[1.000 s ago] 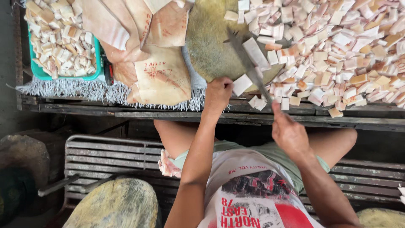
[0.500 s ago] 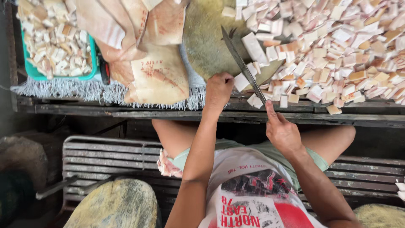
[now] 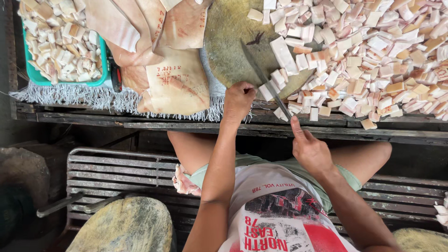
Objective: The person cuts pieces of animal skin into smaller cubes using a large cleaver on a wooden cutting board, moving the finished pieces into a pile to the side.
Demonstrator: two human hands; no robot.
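cutting pork skin on my round board [image 3: 228, 42]
my left hand [image 3: 238, 99] fisted on a strip [image 3: 268, 88]; my right hand [image 3: 309, 149] gripping the knife [image 3: 263, 77].

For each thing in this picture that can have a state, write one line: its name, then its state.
Knife: held in the right hand, blade lying across the round block.
Left hand: closed fist at the block's edge.
Round chopping block: partly covered by cut cubes.
Teal tub: heaped full of cubes.
Skin sheets: uncut, overlapping.
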